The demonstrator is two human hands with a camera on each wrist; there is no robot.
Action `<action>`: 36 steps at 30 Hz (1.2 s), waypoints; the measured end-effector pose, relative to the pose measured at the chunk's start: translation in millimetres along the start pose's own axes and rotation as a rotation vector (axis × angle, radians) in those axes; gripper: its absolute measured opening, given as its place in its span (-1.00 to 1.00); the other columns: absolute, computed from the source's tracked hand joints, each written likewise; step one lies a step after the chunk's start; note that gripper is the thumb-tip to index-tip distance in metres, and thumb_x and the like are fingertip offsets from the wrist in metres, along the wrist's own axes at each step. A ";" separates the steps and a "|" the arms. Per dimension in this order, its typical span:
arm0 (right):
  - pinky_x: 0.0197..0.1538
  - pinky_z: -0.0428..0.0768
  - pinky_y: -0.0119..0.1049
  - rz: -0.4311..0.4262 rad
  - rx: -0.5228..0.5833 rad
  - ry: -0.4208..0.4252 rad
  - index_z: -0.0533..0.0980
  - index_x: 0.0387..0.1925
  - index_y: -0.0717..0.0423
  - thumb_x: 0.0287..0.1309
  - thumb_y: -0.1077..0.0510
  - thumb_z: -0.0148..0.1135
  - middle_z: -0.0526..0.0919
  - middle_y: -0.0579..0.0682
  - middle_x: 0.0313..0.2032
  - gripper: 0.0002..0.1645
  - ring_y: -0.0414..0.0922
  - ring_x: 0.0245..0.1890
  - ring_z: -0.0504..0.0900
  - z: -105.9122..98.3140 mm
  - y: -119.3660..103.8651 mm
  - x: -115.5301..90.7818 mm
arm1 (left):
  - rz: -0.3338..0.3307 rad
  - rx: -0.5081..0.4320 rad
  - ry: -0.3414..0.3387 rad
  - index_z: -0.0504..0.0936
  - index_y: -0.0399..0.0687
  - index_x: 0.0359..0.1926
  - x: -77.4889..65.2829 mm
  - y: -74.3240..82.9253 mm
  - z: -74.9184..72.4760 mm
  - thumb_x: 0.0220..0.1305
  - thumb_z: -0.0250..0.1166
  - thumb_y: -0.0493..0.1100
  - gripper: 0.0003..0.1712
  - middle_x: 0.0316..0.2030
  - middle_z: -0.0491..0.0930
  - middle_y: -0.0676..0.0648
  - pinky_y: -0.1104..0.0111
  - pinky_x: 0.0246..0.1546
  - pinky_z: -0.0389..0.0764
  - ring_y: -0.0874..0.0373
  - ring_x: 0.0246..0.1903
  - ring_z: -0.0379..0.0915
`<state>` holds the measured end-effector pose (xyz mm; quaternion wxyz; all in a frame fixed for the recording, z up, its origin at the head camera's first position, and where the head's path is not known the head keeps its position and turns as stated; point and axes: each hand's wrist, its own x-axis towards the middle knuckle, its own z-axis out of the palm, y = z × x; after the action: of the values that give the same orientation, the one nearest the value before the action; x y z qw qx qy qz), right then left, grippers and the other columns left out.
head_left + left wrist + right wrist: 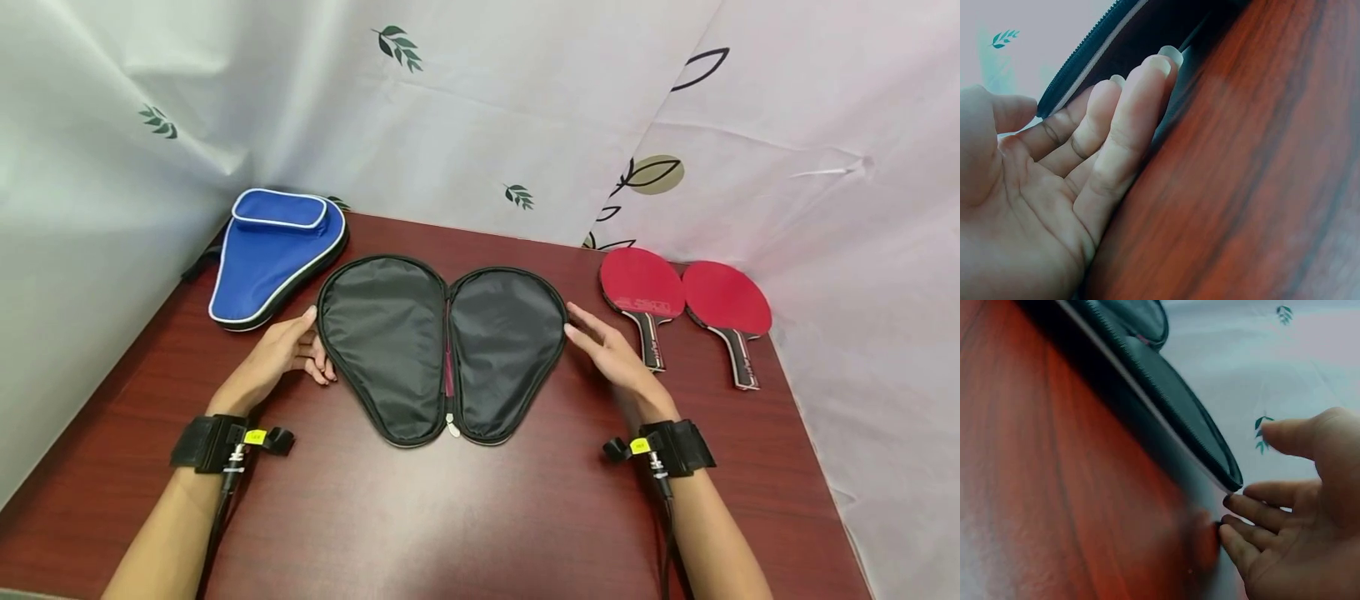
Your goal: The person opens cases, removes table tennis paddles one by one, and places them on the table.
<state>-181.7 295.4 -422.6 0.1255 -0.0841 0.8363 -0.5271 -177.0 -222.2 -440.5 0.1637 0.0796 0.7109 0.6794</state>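
A table tennis paddle case (386, 350) lies unzipped and spread out on the table, black lining up, its two halves joined at a middle seam with a zipper pull (452, 427) at the near end. At its left rim my left hand (281, 354) pinches the zippered edge (1079, 69) between thumb and index finger, the other fingers reaching beneath that half. On the opposite side, the fingertips of my right hand (611, 354) are right at the right rim; the right wrist view shows the thumb apart from the edge (1172, 428) and the fingers loosely extended.
A blue paddle case (273, 254) with white piping and a small pocket lies at the back left. Two red-faced table tennis paddles (641, 282) (727, 297) lie side by side at the back right, handles toward me. A patterned white curtain (465, 108) borders the reddish-brown table (450, 517).
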 end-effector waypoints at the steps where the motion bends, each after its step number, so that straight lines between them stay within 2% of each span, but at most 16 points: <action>1: 0.49 0.07 0.09 -0.013 -0.021 -0.005 0.10 0.57 -0.04 0.51 -0.05 0.06 0.13 0.00 0.54 -0.27 -0.03 0.53 0.06 1.0 0.9 -0.1 | -0.003 -0.012 -0.003 0.51 -0.43 -0.24 -0.1 0.8 -0.1 0.63 -0.21 0.18 -0.28 -0.51 0.60 -0.31 0.03 -0.48 0.69 -0.17 -0.52 0.67; 5: 0.47 0.12 0.12 -0.059 -0.074 -0.005 0.09 0.57 -0.04 0.50 0.04 0.08 0.11 0.06 0.54 -0.27 0.06 0.53 0.08 6.2 5.2 0.2 | -0.006 -0.070 -0.017 0.52 -0.37 -0.19 -2.0 3.9 -2.3 0.64 -0.20 0.15 -0.34 -0.51 0.60 -0.27 0.08 -0.51 0.68 -0.14 -0.52 0.67; 9: 0.46 0.13 0.12 -0.092 -0.145 0.005 0.10 0.57 -0.01 0.48 0.08 0.12 0.14 0.12 0.52 -0.25 0.15 0.50 0.14 11.7 7.1 0.8 | 0.053 -0.107 0.001 0.51 -0.31 -0.23 -4.1 11.0 -2.3 0.64 -0.11 0.05 -0.48 -0.54 0.59 -0.20 0.24 -0.65 0.60 -0.04 -0.57 0.63; 14: 0.45 0.12 0.16 -0.138 -0.255 0.037 0.12 0.55 0.07 0.44 0.11 0.18 0.20 0.18 0.48 -0.23 0.15 0.48 0.15 16.9 6.6 0.5 | 0.140 -0.100 0.009 0.41 -0.32 -0.30 -1.0 38.0 7.9 0.62 -0.02 -0.05 -0.59 -0.55 0.55 -0.17 0.36 -0.70 0.49 0.02 -0.61 0.58; 17: 0.45 0.11 0.18 -0.145 -0.285 0.052 0.13 0.55 0.10 0.44 0.12 0.18 0.20 0.19 0.48 -0.23 0.14 0.50 0.13 17.0 6.4 -1.3 | 0.181 -0.034 -0.016 0.38 -0.40 -0.27 5.6 63.2 20.9 0.60 0.02 -0.07 -0.58 -0.55 0.53 -0.22 0.32 -0.75 0.40 0.00 -0.64 0.53; 20: 0.45 0.11 0.19 -0.146 -0.298 0.054 0.13 0.55 0.11 0.44 0.12 0.18 0.19 0.19 0.49 -0.23 0.14 0.50 0.11 16.1 5.9 -3.1 | 0.209 0.064 -0.049 0.44 -0.44 -0.17 12.9 90.0 36.8 0.58 0.06 -0.06 -0.59 -0.52 0.53 -0.28 0.21 -0.78 0.28 -0.04 -0.66 0.48; 24: 0.45 0.11 0.19 -0.153 -0.305 0.054 0.13 0.55 0.11 0.44 0.11 0.18 0.17 0.21 0.49 -0.23 0.15 0.51 0.11 15.8 7.5 -3.3 | 0.226 0.181 -0.110 0.55 -0.31 -0.06 23.8 117.4 60.0 0.56 0.10 -0.04 -0.64 -0.45 0.54 -0.36 0.16 -0.76 0.29 -0.14 -0.64 0.47; 30: 0.45 0.12 0.17 -0.163 -0.300 0.061 0.14 0.54 0.13 0.43 0.12 0.19 0.20 0.20 0.48 -0.23 0.14 0.50 0.13 17.5 8.3 -1.1 | 0.211 0.251 -0.195 0.61 -0.14 0.00 41.9 133.8 92.7 0.53 0.15 -0.02 -0.71 -0.44 0.53 -0.38 0.21 -0.73 0.41 -0.16 -0.66 0.45; 36: 0.43 0.17 0.16 -0.184 -0.287 0.082 0.14 0.54 0.11 0.41 0.15 0.21 0.27 0.20 0.43 -0.22 0.14 0.46 0.21 14.7 11.0 -1.1 | 0.246 0.409 -0.285 0.64 0.00 0.02 61.8 143.8 122.8 0.53 0.13 0.04 -0.71 -0.58 0.50 -0.27 0.22 -0.74 0.43 -0.10 -0.75 0.33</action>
<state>-176.4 287.7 -438.5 0.0293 -0.1555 0.8961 -0.4147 -208.6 -76.8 -308.4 0.1588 0.2913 0.7880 0.5187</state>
